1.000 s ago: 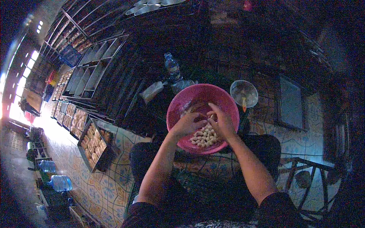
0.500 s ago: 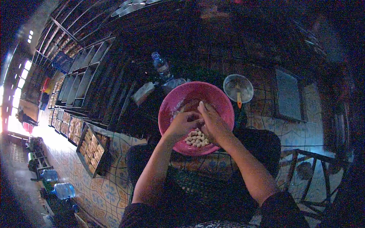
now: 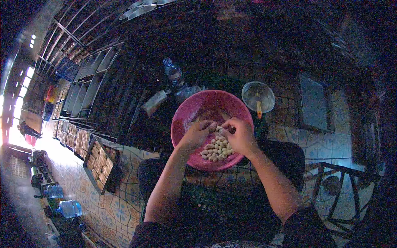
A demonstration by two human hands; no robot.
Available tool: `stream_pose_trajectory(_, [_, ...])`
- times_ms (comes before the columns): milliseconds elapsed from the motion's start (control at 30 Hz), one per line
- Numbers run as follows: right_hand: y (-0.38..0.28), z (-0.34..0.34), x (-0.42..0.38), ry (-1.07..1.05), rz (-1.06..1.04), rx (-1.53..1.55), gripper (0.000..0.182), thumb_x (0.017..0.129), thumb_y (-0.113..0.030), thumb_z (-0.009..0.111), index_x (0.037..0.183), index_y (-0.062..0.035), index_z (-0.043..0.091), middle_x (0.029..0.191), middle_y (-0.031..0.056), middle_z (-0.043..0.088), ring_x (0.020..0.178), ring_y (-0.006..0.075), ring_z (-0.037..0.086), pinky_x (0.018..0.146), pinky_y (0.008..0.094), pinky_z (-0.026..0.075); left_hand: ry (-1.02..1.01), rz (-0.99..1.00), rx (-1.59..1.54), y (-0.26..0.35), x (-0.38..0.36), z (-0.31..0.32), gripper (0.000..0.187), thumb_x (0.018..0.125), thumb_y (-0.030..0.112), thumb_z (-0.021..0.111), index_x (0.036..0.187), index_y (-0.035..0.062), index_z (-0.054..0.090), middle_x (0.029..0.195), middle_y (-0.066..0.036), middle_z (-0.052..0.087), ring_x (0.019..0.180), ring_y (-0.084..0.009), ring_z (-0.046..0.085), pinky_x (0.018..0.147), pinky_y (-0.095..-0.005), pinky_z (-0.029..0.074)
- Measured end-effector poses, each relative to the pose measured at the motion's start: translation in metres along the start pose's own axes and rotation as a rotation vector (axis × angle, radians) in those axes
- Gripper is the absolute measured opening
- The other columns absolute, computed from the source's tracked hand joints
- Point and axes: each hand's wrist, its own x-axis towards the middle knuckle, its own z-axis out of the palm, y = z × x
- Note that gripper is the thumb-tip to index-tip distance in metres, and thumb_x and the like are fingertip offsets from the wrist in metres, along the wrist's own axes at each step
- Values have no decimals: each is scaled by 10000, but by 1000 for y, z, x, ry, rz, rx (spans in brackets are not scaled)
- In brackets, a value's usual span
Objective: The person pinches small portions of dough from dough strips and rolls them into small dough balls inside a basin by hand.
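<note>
A pink bowl [image 3: 180, 126] sits in front of me, with several small pale dough balls [image 3: 217, 150] heaped in its near part. Both hands are inside the bowl, above the heap. My left hand [image 3: 199, 133] has its fingers bent together, and whatever they hold is too small to name. Close beside it, my right hand [image 3: 239, 134] pinches a small pale piece of dough [image 3: 219, 128] between thumb and fingers. Darker material along the bowl's far inner side is partly hidden by the hands.
Beyond the bowl are a plastic bottle [image 3: 173, 73], a clear bag [image 3: 188, 91] and a metal pan [image 3: 249, 97] with an orange-handled tool. Trays of bread-like pieces [image 3: 98, 165] line the left. A dark metal frame [image 3: 341, 194] stands right.
My hands have drawn apart from their earlier overlap, and the right fingers have curled into a pinch. More of the dough balls show between and below the hands.
</note>
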Motion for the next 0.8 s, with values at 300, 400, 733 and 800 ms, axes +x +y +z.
stream_pose_trajectory(300, [0, 2, -12, -7, -71, -159, 281, 930, -174, 664, 1144, 8, 688, 1167, 201, 687, 1021, 375, 670, 934, 442, 514, 3, 128, 103, 14, -4, 2, 242, 983, 217, 661, 1107, 9, 678, 1066, -54, 698, 986, -119, 622, 907, -298, 495])
stream_pose_trajectory(400, [-6, -1, -9, -52, 33, -107, 441, 955, -205, 650, 1326, 18, 565, 1161, 202, 686, 1015, 339, 680, 931, 417, 520, 43, 96, -72, 8, -3, 3, 188, 973, 168, 658, 1058, 3, 688, 1047, -57, 701, 941, -141, 649, 884, -313, 515])
stream_pose_trajectory(733, [38, -4, 3, 145, 345, 126, 901, 963, -279, 676, 1549, 87, 97, 1075, 203, 700, 933, 240, 686, 837, 364, 537, 173, 135, 230, -2, 0, -4, 191, 899, 212, 731, 990, 47, 702, 1111, -110, 695, 962, -234, 682, 909, -382, 526])
stream_pose_trajectory(800, [49, 1, 2, 131, 357, 162, 918, 960, -288, 681, 1547, 91, 86, 1069, 197, 703, 946, 243, 686, 848, 370, 536, 136, 104, 189, -7, 2, -3, 189, 900, 207, 733, 997, 47, 709, 1083, -96, 703, 958, -211, 676, 901, -361, 525])
